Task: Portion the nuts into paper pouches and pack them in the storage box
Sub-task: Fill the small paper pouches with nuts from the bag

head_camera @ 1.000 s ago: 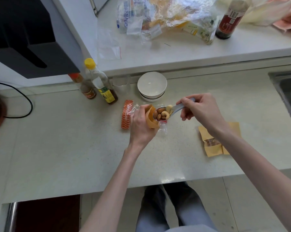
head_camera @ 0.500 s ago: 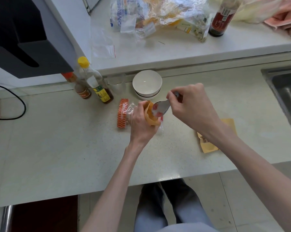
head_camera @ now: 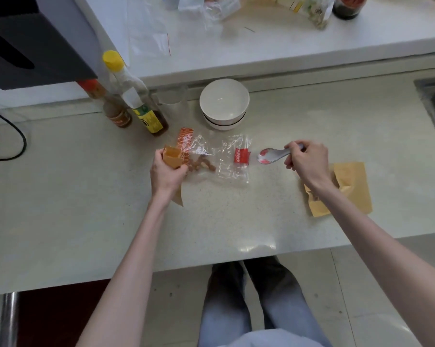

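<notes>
Currently our left hand [head_camera: 166, 171] grips open brown paper pouch [head_camera: 171, 159], left of clear plastic nut bag [head_camera: 219, 156]. Right hand [head_camera: 309, 162] pinches empty metal spoon [head_camera: 274, 155], right of bag. Risk: pouch tilts, nuts spill; mouth folds shut under squeeze.

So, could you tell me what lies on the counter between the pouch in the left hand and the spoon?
In the head view, a clear plastic bag with a few nuts lies between pouch and spoon.
</notes>
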The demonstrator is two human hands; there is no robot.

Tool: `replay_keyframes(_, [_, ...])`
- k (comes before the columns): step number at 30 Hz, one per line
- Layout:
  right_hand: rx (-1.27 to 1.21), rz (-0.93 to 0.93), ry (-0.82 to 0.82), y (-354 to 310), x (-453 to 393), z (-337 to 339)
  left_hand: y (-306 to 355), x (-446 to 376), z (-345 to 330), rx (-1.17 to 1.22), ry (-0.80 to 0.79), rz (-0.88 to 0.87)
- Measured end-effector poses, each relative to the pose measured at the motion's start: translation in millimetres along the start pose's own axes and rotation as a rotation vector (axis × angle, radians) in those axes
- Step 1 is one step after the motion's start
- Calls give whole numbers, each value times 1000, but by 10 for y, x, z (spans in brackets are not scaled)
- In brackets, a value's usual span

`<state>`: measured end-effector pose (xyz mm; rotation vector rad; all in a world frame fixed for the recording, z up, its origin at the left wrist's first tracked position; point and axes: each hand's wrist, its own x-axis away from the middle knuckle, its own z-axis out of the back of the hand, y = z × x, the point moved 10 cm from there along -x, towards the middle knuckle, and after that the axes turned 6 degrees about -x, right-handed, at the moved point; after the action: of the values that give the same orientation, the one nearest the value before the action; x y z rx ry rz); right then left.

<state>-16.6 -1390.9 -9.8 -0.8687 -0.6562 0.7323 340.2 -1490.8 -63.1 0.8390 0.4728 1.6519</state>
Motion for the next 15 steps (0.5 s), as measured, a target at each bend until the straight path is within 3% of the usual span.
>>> replay_keyframes(5, [75,20,-48,106,-99,-287,-200,-227,-170,-72,-62,174])
replay_keyframes(12, [-36,-27,-210,252,-220,-756,-216,-264,-418,-9,-127,243])
replay_keyframes(15, [-155,-57,-306,259,-162,-924,-110,-210,-478,61,-186,181])
